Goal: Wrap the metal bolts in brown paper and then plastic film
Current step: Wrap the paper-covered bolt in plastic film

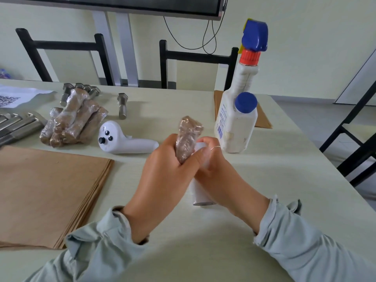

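Note:
My left hand [162, 169] grips the lower end of a bolt wrapped in brown paper and clear film [188, 139], held upright over the table's middle. My right hand [211, 165] holds a white roll of plastic film [200, 192] right beside it, fingers curled round the roll. A pile of several wrapped bolts [73, 121] lies at the back left. One bare metal bolt [122, 105] stands behind the pile, with more bare bolts [83, 88] further back. A stack of brown paper sheets [46, 190] lies at the front left.
A white controller [122, 141] lies left of my hands. Two white bottles, a spray one [242, 78] and a blue-capped one [239, 127], stand at the right on more brown paper [262, 119]. Metal bars [16, 125] lie at the far left. Black chairs stand behind the table.

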A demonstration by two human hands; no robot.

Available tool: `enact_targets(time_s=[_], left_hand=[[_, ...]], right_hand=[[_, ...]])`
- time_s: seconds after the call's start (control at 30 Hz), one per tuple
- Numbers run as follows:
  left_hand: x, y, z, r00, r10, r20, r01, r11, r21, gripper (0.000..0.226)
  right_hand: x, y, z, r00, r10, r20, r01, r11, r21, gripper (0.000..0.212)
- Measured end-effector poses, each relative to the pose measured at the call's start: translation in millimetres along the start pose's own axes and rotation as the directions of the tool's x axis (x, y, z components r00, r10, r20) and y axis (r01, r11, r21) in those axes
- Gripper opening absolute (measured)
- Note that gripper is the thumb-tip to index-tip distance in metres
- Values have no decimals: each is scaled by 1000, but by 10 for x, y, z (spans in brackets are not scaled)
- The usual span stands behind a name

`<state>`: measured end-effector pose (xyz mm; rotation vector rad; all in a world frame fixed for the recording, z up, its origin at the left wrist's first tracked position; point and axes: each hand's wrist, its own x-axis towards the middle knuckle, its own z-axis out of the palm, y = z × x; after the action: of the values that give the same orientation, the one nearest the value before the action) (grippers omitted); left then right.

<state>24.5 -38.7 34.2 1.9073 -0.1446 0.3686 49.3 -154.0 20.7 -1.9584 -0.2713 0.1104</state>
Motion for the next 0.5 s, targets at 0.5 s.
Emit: enact_targets(time_s=[0.5], left_hand=[[175,-213,-23,991,-108,-85,118,985,127,30]], right_hand=[[-124,44,36,952,-223,-211,232,972,20,39]])
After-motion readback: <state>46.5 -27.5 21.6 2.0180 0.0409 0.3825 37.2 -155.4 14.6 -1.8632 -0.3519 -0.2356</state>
